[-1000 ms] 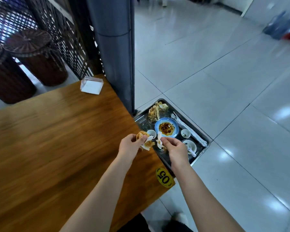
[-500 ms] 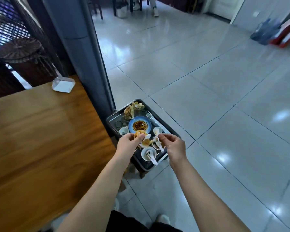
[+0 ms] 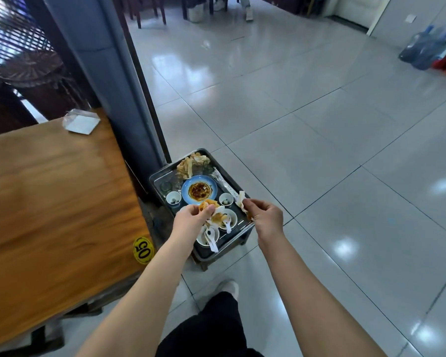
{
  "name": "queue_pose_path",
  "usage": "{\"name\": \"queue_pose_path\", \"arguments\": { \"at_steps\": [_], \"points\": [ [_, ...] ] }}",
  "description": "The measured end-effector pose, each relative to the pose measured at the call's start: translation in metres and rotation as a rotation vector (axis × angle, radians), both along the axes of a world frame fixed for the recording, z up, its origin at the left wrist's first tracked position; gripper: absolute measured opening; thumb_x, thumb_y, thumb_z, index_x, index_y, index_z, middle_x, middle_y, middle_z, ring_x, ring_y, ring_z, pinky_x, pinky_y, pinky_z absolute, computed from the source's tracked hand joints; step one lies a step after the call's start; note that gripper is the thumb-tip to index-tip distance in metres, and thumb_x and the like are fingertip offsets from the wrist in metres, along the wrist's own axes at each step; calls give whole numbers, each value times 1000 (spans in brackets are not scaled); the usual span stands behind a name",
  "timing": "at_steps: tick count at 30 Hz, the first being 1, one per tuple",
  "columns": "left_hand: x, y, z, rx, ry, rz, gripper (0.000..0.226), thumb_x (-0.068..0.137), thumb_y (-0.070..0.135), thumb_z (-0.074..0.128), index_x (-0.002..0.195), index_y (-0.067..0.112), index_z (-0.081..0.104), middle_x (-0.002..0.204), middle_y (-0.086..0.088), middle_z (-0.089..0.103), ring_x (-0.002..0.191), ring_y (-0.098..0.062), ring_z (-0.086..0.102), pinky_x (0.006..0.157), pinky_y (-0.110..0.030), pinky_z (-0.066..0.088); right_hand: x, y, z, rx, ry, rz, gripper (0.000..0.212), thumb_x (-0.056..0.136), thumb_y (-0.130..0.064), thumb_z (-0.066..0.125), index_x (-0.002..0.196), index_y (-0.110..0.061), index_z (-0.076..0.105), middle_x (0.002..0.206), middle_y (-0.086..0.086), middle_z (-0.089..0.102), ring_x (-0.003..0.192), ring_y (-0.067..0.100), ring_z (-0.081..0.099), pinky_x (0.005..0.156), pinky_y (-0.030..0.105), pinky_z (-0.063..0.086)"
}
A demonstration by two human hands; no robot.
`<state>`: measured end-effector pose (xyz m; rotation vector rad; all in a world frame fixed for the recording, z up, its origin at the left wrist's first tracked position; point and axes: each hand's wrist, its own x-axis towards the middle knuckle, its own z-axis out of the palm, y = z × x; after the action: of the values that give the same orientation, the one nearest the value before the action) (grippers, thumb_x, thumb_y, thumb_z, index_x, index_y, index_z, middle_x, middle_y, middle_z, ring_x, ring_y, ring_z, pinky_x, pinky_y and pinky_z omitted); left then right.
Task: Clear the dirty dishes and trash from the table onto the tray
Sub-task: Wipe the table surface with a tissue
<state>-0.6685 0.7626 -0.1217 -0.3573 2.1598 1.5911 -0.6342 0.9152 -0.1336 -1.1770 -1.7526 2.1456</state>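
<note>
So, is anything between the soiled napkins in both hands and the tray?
Nothing visible blocks the drop. The left hand holds its napkin wad over the tray, above the spoon bowls; the right hand pinches its napkin at the tray's right edge. The tray is crowded, so they would likely land on dishes.

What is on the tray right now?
A blue plate with sauce, small cups, bowls with spoons, and crumpled napkins sit on the tray. The left hand, holding a stained napkin, covers part of the near bowls.
</note>
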Motion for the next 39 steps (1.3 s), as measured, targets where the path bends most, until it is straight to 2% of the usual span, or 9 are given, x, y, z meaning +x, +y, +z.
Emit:
{"name": "queue_pose_path", "arguments": {
  "at_steps": [7, 10, 12, 16, 19, 26, 31, 36, 39],
  "points": [
    [-45, 20, -15, 56, -18, 82, 20, 89, 37, 67, 80, 19, 60, 89, -4, 64, 84, -16, 54, 68, -21, 40, -48, 18, -9, 44, -77, 110, 7, 83, -17, 75, 80, -15, 69, 77, 0, 70, 69, 12, 65, 60, 19, 49],
    [-75, 26, -23, 60, -35, 129, 22, 89, 37, 65, 81, 18, 61, 85, -2, 63, 79, -14, 53, 66, -23, 40, -85, 26, -18, 88, -122, 188, 9, 80, -24, 77, 81, -18, 70, 77, -2, 72, 75, 16, 67, 77, 32, 54],
    [-96, 26, -30, 38, -45, 165, 26, 89, 39, 65, 84, 13, 63, 82, -1, 62, 76, -14, 54, 64, -26, 40, -112, 28, -21, 94, -136, 242, 9, 80, -24, 77, 79, -19, 70, 76, -2, 72, 77, 18, 68, 81, 35, 54],
    [-129, 19, -47, 41, -71, 260, 25, 90, 37, 65, 93, 11, 67, 84, -1, 66, 76, -13, 55, 62, -23, 40, -160, 23, -26, 68, -115, 341, 6, 84, -15, 73, 82, -12, 69, 74, -1, 69, 71, 12, 64, 62, 17, 49],
    [-153, 15, -54, 26, -88, 313, 23, 90, 36, 65, 93, 13, 64, 85, -1, 64, 76, -12, 54, 62, -22, 39, -192, 17, -27, 64, -110, 395, 4, 85, -11, 72, 85, -9, 69, 74, -2, 67, 64, 3, 62, 51, 9, 45],
    [-205, 5, -72, 71, -82, 467, 19, 90, 32, 65, 91, 13, 64, 88, -3, 65, 79, -15, 55, 67, -28, 43, -263, -2, -44, 98, -143, 521, 7, 82, -18, 75, 78, -19, 70, 79, -4, 70, 78, 11, 66, 70, 21, 51],
    [-243, -13, -103, 20, -108, 579, 21, 89, 34, 66, 94, 14, 65, 93, -4, 68, 91, -19, 62, 77, -32, 48, -313, -20, -74, 114, -163, 619, 5, 83, -23, 74, 81, -22, 70, 83, -7, 69, 84, 12, 65, 83, 30, 53],
    [-288, -35, -150, -17, -143, 684, 28, 87, 37, 68, 100, 12, 67, 100, -7, 69, 96, -22, 63, 81, -34, 49, -365, -42, -117, 130, -181, 760, 13, 86, -21, 71, 97, -15, 73, 85, -9, 69, 82, 5, 63, 68, 16, 47],
    [-308, -45, -181, -33, -156, 708, 29, 87, 39, 67, 102, 14, 67, 101, -5, 69, 97, -22, 64, 83, -35, 51, -392, -58, -149, 163, -181, 812, 11, 85, -21, 71, 95, -17, 73, 85, -7, 70, 84, 6, 64, 71, 16, 49]
  ]
}}
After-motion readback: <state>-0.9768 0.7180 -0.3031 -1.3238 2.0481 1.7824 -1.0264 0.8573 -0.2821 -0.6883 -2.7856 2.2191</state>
